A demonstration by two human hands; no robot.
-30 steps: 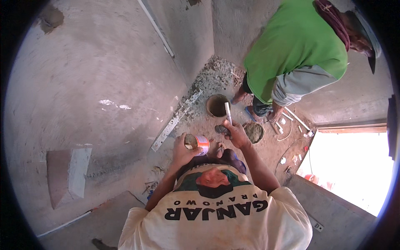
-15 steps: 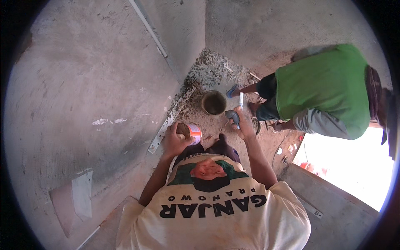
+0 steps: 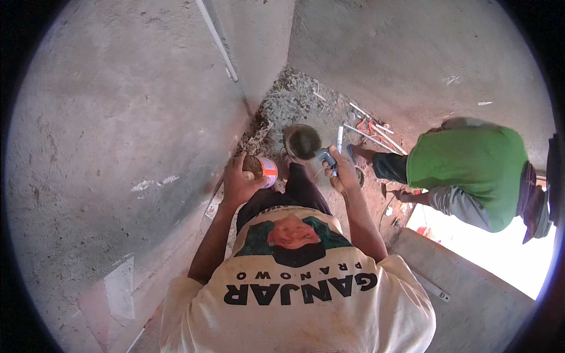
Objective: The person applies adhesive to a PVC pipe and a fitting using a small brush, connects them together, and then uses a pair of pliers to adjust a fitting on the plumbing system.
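My left hand is wrapped round a small can with an orange and white label. Something brown shows in its open top. My right hand, fingers closed, grips a dark grey curved piece whose exact kind I cannot make out. A slim white tube sticks up from the same hand; whether it is joined to the grey piece is unclear. Between and beyond my hands, a round bucket stands on the floor, dark inside.
Bare plastered walls meet in the corner ahead, with rubble at their foot. A white pipe runs down the left wall. At right, a person in a green top bends beside a bright opening. Thin pipes lie by the right wall.
My legs have come forward, nearer the bucket. The person in green appears farther right and lower, exposing pipes by the wall. Both my hands keep hold of their things.
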